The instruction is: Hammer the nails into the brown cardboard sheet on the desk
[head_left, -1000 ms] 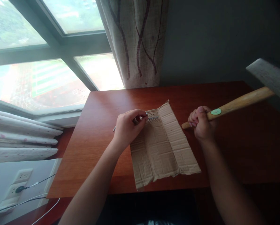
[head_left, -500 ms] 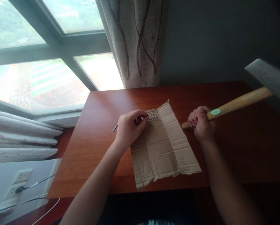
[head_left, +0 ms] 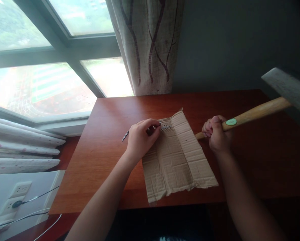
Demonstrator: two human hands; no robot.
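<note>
A creased sheet of cardboard point(head_left: 177, 157) lies on the reddish wooden table point(head_left: 104, 160). A cluster of small nails point(head_left: 165, 126) stands in its far left corner. My left hand point(head_left: 141, 139) is closed in a pinch right beside that cluster, holding something small I cannot make out. A thin dark metal rod point(head_left: 125, 135) pokes out behind that hand on the table. My right hand point(head_left: 217, 134) is wrapped round the wooden handle of a hammer point(head_left: 255, 112), whose grey head point(head_left: 288, 90) is raised at the right, above the table.
A patterned curtain point(head_left: 150, 43) hangs behind the table, with a window point(head_left: 46, 87) to the left. A dark wall runs behind on the right. At lower left, a white unit with sockets point(head_left: 16, 194) and cables.
Almost nothing differs; the view shifted slightly. My left hand stays pinched by the nails and the hammer stays raised.
</note>
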